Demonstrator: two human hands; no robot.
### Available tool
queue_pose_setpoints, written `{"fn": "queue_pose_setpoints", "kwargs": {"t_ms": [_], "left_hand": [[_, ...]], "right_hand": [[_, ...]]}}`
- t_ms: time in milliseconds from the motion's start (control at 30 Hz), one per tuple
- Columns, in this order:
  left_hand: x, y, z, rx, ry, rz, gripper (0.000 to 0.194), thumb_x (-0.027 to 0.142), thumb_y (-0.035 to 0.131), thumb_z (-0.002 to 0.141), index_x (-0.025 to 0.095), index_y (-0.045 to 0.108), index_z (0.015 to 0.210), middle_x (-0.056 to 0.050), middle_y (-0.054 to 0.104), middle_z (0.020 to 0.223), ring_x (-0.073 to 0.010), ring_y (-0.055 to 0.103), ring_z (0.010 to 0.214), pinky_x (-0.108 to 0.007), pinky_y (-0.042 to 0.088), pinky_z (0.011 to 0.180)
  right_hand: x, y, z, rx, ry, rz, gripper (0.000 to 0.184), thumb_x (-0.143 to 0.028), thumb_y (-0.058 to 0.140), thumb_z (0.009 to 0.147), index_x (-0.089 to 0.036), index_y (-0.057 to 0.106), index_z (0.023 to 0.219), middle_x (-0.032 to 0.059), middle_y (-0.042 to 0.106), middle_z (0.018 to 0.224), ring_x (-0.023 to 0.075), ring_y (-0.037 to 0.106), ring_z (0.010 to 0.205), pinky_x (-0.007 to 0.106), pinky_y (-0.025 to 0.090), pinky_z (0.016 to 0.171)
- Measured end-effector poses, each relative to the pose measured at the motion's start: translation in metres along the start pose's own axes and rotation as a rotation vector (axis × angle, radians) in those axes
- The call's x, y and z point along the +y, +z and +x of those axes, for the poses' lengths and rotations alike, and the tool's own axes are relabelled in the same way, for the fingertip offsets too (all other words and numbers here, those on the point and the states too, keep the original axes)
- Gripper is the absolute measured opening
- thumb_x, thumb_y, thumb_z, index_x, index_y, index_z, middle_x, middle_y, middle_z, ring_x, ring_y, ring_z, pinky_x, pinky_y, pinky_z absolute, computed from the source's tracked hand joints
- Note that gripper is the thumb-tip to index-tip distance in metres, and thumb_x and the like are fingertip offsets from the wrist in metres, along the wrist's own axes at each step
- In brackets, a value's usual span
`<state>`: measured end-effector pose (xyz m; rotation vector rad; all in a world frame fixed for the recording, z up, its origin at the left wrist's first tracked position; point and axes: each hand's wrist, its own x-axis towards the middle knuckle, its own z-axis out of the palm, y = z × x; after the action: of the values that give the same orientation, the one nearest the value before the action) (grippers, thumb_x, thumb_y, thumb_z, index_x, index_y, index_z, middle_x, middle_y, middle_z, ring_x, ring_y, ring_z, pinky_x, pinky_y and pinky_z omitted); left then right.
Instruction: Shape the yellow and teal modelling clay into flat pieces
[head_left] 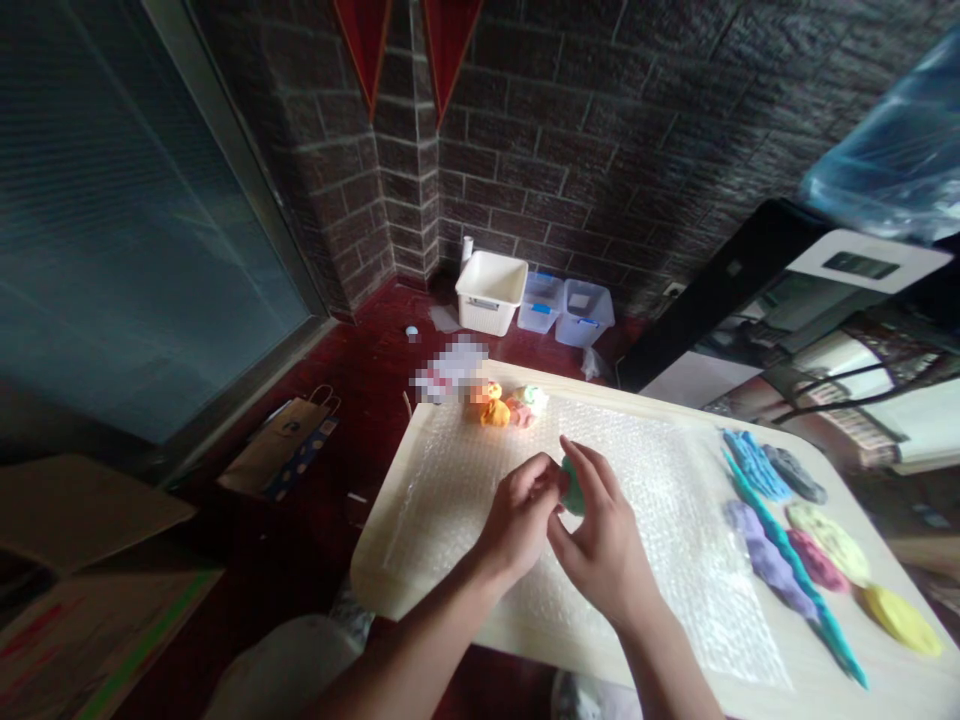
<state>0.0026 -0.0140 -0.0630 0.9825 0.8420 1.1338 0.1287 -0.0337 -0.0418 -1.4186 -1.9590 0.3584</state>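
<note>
Right hand (600, 535) and left hand (523, 508) hold a green lump (574, 488) between their fingertips above the worktop (370, 562), at the right's 11 o'clock and the left's 3 o'clock, its visible part running 11-to-5.

bubble wrap (664, 490) on table (375, 575) | lumps (495, 413) far left, apparently on wrap | roll (795, 562) right of wrap | bins (487, 312) behind | bag (274, 448) left
</note>
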Motion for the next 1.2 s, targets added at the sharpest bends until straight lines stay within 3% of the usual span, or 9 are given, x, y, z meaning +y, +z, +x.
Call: {"fn": "queue_pose_setpoints", "kwargs": {"t_ms": [133,267,333,500,667,867,967,1067,1200], "left_hand": [[0.007,0.002,-0.005,-0.030,-0.001,0.124,0.019,0.023,0.054,0.092,0.020,0.051,0.073,0.003,0.052,0.072,-0.0149,0.049,0.073,-0.027,0.038,0.068],[0.013,0.004,-0.011,-0.097,0.048,0.201,0.021,0.028,0.056,0.095,0.020,0.057,0.075,0.000,0.059,0.079,-0.0178,0.055,0.081,-0.029,0.040,0.073],[0.013,0.003,-0.010,-0.004,0.066,0.174,0.018,0.034,0.055,0.098,0.021,0.062,0.087,-0.001,0.065,0.087,-0.0198,0.061,0.086,-0.031,0.044,0.079],[0.005,-0.008,0.001,0.361,0.017,0.029,0.022,0.039,0.046,0.102,0.021,0.058,0.101,-0.004,0.072,0.094,-0.0187,0.064,0.079,-0.032,0.047,0.076],[0.000,-0.005,0.003,0.244,-0.013,-0.008,0.022,0.038,0.048,0.100,0.020,0.059,0.093,-0.003,0.071,0.082,-0.0170,0.062,0.070,-0.031,0.046,0.068],[-0.003,0.000,0.000,0.224,-0.050,0.013,0.024,0.042,0.052,0.100,0.020,0.060,0.099,-0.002,0.073,0.084,-0.0158,0.062,0.069,-0.030,0.046,0.067],[-0.005,-0.001,0.001,0.217,-0.057,0.009,0.025,0.044,0.052,0.099,0.020,0.060,0.100,-0.002,0.073,0.083,-0.0159,0.062,0.068,-0.030,0.046,0.067],[-0.006,-0.001,0.001,0.214,-0.060,0.003,0.026,0.045,0.053,0.099,0.020,0.059,0.101,-0.003,0.073,0.083,-0.0164,0.063,0.068,-0.031,0.046,0.067],[-0.007,-0.001,0.001,0.213,-0.056,0.008,0.026,0.045,0.052,0.100,0.020,0.059,0.100,-0.003,0.073,0.083,-0.0169,0.063,0.069,-0.031,0.046,0.068]], "right_hand": [[0.004,0.002,0.000,0.042,-0.008,-0.074,0.060,-0.011,0.056,0.077,-0.016,0.061,0.137,0.0164,0.069,0.125,0.0320,0.069,0.113,0.045,0.061,0.091],[0.006,0.000,0.000,0.125,0.029,-0.101,0.023,-0.015,0.059,0.080,-0.019,0.070,0.100,0.0080,0.072,0.094,0.0241,0.069,0.081,0.034,0.054,0.069],[0.010,-0.003,-0.001,0.190,0.108,-0.060,0.007,-0.025,0.066,0.086,-0.019,0.069,0.084,0.0031,0.067,0.076,0.0186,0.062,0.065,0.031,0.046,0.061],[0.021,-0.006,-0.001,0.394,0.557,0.373,0.053,-0.052,0.082,0.085,-0.021,0.052,0.054,-0.0058,0.040,0.048,0.0097,0.034,0.047,0.028,0.024,0.048],[0.015,-0.003,0.007,0.506,0.726,0.989,0.068,-0.046,0.089,0.077,-0.025,0.031,0.049,-0.0115,0.024,0.046,0.0059,0.019,0.042,0.026,0.015,0.041],[0.000,-0.001,0.011,0.468,0.814,1.147,0.068,-0.042,0.088,0.076,-0.024,0.029,0.047,-0.0121,0.022,0.042,0.0044,0.016,0.037,0.023,0.013,0.036],[-0.001,-0.004,0.011,0.408,0.859,1.256,0.069,-0.051,0.084,0.079,-0.023,0.032,0.044,-0.0107,0.023,0.040,0.0044,0.017,0.036,0.022,0.015,0.035],[0.001,-0.009,0.013,0.227,0.878,1.464,0.069,-0.064,0.077,0.080,-0.021,0.038,0.042,-0.0069,0.030,0.042,0.0078,0.035,0.040,0.021,0.032,0.038],[0.004,-0.013,0.015,0.189,0.939,1.594,0.060,-0.049,0.091,0.070,-0.020,0.044,0.048,-0.0068,0.039,0.048,0.0090,0.046,0.048,0.021,0.044,0.046]]}}
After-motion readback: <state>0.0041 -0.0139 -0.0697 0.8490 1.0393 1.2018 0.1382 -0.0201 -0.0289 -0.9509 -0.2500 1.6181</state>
